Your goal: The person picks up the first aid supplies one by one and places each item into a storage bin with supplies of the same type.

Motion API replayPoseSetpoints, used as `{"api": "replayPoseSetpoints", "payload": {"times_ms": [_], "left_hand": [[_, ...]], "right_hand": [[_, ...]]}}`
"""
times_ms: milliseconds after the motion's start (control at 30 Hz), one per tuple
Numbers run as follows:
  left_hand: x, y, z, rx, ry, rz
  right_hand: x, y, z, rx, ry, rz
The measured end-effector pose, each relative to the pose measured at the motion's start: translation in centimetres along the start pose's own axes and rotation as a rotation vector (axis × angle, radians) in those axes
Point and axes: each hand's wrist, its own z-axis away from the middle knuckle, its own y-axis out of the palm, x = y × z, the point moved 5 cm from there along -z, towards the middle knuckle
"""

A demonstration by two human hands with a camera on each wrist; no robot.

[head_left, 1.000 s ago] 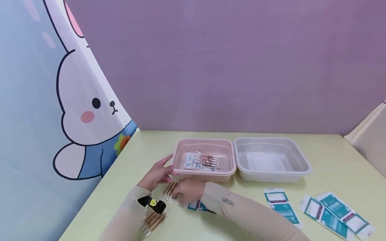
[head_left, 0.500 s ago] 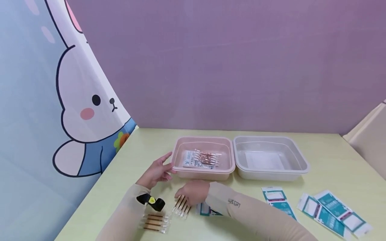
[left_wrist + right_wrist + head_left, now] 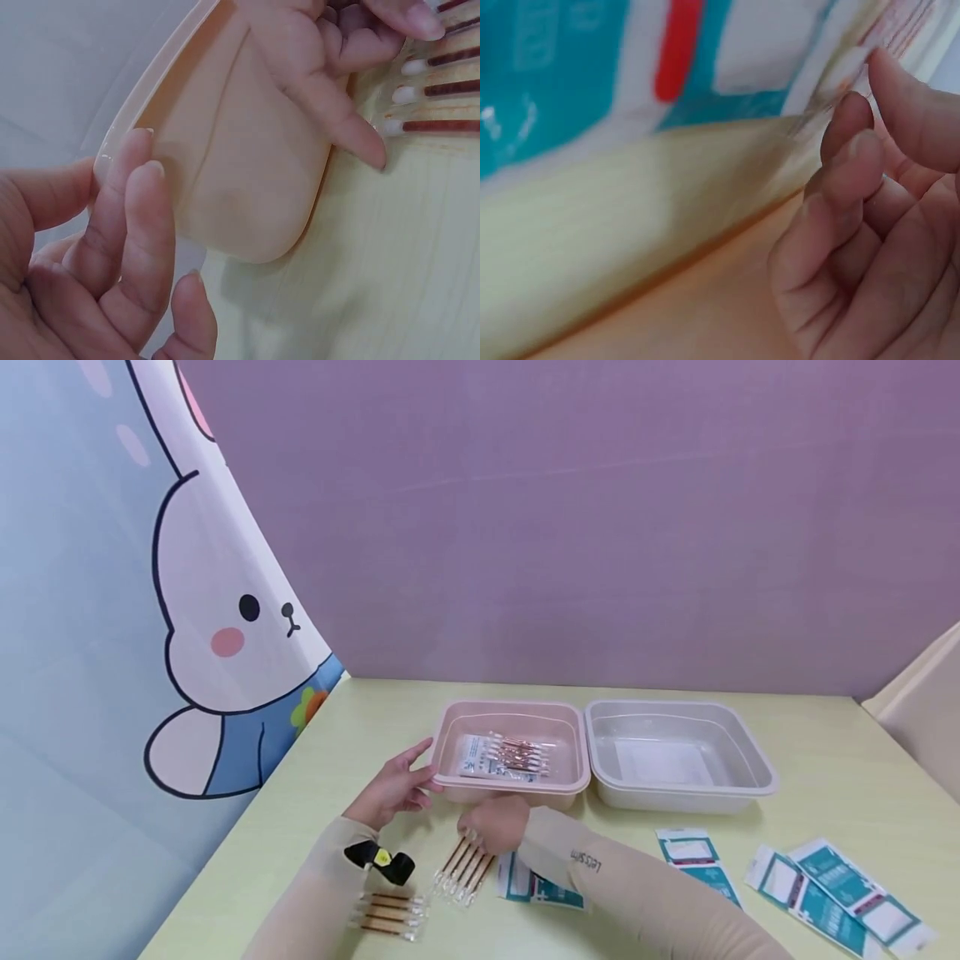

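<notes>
Left hand: relaxed, loosely spread, fingertips touching the pink tray at its near left corner.
Right hand: knuckles up, pinching a swab pack by its far end.
Pack's place: before the tray, nearer the table's left edge than its right.
Right wrist view: curled fingertips beside a teal packet; the head view hides these tips.

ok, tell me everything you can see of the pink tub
The pink tub looks like smooth, opaque plastic: rectangular, rounded corners, flared rim, open top. It stands upright on the table, left of the pale tub; whether the rims touch is unclear. The left hand holds its near-left rim. Inside lies a printed packet with a row of clear-wrapped swabs on top.
</notes>
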Motion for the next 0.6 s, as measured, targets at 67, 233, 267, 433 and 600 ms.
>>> {"api": "replayPoseSetpoints", "payload": {"times_ms": [67,233,267,433,600], "left_hand": [[-0.1,0.1,0.1,0.002,0.009,0.001],[-0.4,0.2,0.3,0.004,0.023,0.004],[-0.4,0.2,0.3,0.004,0.023,0.005],[-0.4,0.3,0.3,-0.004,0.021,0.000],[0.0,0.1,0.2,-0.025,-0.001,-0.009]], "right_hand": [[-0.1,-0.2,0.1,-0.014,-0.002,0.049],[-0.5,-0.1,0.0,0.016,0.004,0.159],[-0.6,0.1,0.0,0.030,0.013,0.147],[-1.2,0.9,0.0,0.076,0.000,0.041],[-1.6,1.5,0.7,0.095,-0.002,-0.081]]}}
